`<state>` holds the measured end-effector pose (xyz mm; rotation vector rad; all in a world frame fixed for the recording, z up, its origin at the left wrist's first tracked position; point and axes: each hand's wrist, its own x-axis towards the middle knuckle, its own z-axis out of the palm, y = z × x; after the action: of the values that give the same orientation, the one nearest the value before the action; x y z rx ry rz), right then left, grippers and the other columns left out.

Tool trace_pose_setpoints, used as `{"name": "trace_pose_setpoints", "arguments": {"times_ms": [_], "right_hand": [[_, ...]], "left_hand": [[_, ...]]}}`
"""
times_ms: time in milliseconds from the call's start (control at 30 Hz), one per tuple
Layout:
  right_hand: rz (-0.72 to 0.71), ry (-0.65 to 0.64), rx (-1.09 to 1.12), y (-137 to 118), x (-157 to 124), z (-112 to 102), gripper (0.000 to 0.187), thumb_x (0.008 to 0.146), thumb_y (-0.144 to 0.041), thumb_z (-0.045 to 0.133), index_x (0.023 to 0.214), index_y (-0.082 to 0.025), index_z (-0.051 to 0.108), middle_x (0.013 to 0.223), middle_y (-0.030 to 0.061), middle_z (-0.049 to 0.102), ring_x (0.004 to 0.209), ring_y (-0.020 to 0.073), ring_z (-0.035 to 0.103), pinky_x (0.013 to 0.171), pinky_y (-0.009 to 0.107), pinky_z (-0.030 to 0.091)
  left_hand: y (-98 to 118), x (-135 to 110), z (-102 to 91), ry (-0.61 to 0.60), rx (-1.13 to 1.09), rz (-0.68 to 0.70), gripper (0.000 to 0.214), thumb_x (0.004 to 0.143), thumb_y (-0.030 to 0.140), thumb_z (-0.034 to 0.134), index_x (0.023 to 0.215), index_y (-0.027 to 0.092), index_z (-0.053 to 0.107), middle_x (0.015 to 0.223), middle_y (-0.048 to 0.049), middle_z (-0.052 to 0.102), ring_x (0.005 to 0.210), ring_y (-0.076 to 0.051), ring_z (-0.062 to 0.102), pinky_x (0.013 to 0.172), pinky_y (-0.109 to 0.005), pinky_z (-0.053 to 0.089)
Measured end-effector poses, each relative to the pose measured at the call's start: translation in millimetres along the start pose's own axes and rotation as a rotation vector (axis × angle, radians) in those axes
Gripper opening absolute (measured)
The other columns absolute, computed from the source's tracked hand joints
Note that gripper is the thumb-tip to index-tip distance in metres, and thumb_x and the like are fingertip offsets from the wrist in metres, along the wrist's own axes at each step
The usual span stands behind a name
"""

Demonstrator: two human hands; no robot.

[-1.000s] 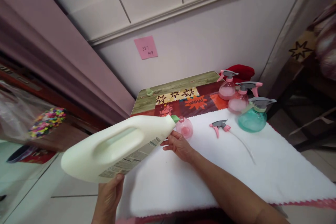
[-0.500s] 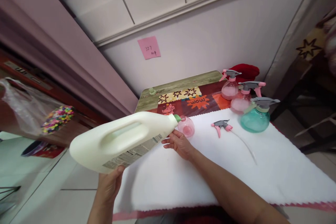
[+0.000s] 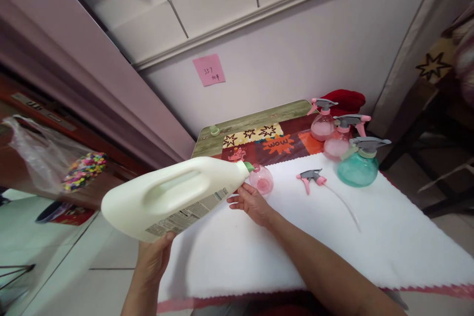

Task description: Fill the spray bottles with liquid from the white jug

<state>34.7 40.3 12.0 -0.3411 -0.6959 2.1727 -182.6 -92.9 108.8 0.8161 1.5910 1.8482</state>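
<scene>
The left hand [image 3: 153, 254] grasps the white jug [image 3: 177, 207] from below. The jug is tilted rightward; at its neck, the right hand [image 3: 255, 205] shows stretched fingers, but whether it grips, one cannot tell. Its green spout [image 3: 249, 166] meets the pink bottle [image 3: 262, 180].

The pink note [image 3: 209, 70] reads "357", tablecloth [image 3: 277, 145] "WOW".

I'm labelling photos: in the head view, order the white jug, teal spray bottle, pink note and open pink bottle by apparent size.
1. White jug
2. Teal spray bottle
3. Pink note and open pink bottle: too alike to rank
</scene>
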Motion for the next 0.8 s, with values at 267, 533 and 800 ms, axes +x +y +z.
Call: {"name": "trace_pose_setpoints", "arguments": {"times_ms": [267, 533, 800], "right_hand": [[0.001, -0.002, -0.020, -1.4, -0.8, 0.1, 0.044, 0.079, -0.056, 0.080, 0.109, -0.025, 0.071, 0.110, 0.0039, 0.070, 0.088, 0.0159, 0.073, 0.079, 0.033, 0.057], [-0.003, -0.005, -0.040, -0.7, -1.2, -1.4, 0.045, 0.079, -0.058, 0.080, 0.107, -0.024, 0.071, 0.109, 0.0045, 0.071, 0.088, 0.0170, 0.073, 0.079, 0.033, 0.057], [-0.005, -0.014, -0.045, -0.9, -2.0, -1.9, 0.045, 0.079, -0.059, 0.078, 0.107, -0.024, 0.071, 0.107, 0.0040, 0.070, 0.087, 0.0167, 0.073, 0.078, 0.033, 0.057]], "left_hand": [[9.9, -2.4, 9.7, -0.055, 0.009, 0.044, 0.075, 0.046, 0.025, 0.094, 0.117, 0.025, 0.069, 0.122, -0.0049, 0.074, 0.118, -0.031, 0.065, 0.095, -0.039, 0.058], [16.9, -2.1, 11.0, -0.068, 0.033, 0.051, 0.075, 0.045, 0.023, 0.094, 0.116, 0.025, 0.071, 0.116, -0.0036, 0.075, 0.106, -0.026, 0.068, 0.088, -0.032, 0.060], [27.4, -4.1, 16.2, -0.066, 0.051, 0.019, 0.077, 0.045, 0.019, 0.093, 0.118, 0.023, 0.070, 0.111, -0.0049, 0.076, 0.106, -0.028, 0.069, 0.091, -0.034, 0.060]]}}
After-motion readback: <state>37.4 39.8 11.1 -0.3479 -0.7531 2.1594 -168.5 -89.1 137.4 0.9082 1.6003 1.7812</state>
